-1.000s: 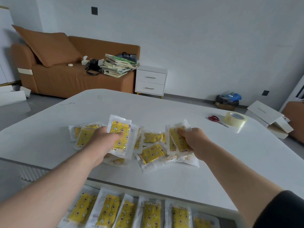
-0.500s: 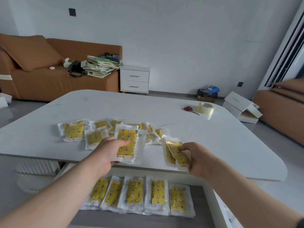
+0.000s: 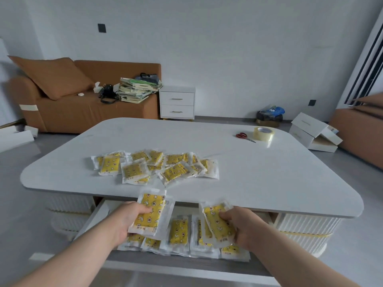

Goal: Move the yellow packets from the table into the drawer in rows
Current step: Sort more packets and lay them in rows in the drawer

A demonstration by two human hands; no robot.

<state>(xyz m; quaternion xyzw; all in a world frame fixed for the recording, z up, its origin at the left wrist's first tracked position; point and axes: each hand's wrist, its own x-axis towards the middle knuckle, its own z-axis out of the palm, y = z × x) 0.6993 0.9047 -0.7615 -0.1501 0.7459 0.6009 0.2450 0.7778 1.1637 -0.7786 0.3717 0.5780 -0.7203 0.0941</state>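
Several yellow packets (image 3: pixel 155 165) lie in a loose pile on the white table (image 3: pixel 269 179). Below the table's front edge the drawer (image 3: pixel 99 214) stands pulled out, with a row of yellow packets (image 3: pixel 179 232) lying across it. My left hand (image 3: pixel 124 221) grips a yellow packet (image 3: pixel 150 212) above the drawer's left part. My right hand (image 3: pixel 241 226) holds two overlapping yellow packets (image 3: pixel 215 221) above the drawer's right part. Both hands hide part of the row beneath them.
Red scissors (image 3: pixel 244 136) and a tape roll (image 3: pixel 263 133) sit at the table's far right. Behind stand a brown sofa (image 3: pixel 83 108) with a stack of books (image 3: pixel 137 90), a white nightstand (image 3: pixel 177 104) and white boxes (image 3: pixel 313 131) on the floor.
Both hands have drawn back from the table's pile, each carrying packets, and now hang over the open drawer. The view has tilted down, showing more of the drawer.
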